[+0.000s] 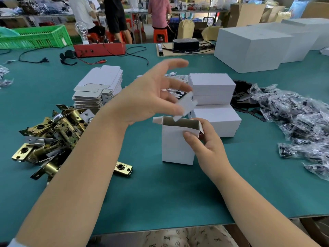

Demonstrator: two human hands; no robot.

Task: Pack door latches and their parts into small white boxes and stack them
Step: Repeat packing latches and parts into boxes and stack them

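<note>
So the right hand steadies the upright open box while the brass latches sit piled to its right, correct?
Not quite. The head view shows the right hand steadying the upright open box, but the brass latches are piled to its left; bagged parts lie on the right.

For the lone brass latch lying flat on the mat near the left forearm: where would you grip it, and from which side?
Judging by its pose, pinch the brass latch across its two long edges, coming straight down from above. It lies flat on the green mat, apart from the latch pile, with its right end free; the left forearm covers its left end, so approach from the right.
</note>
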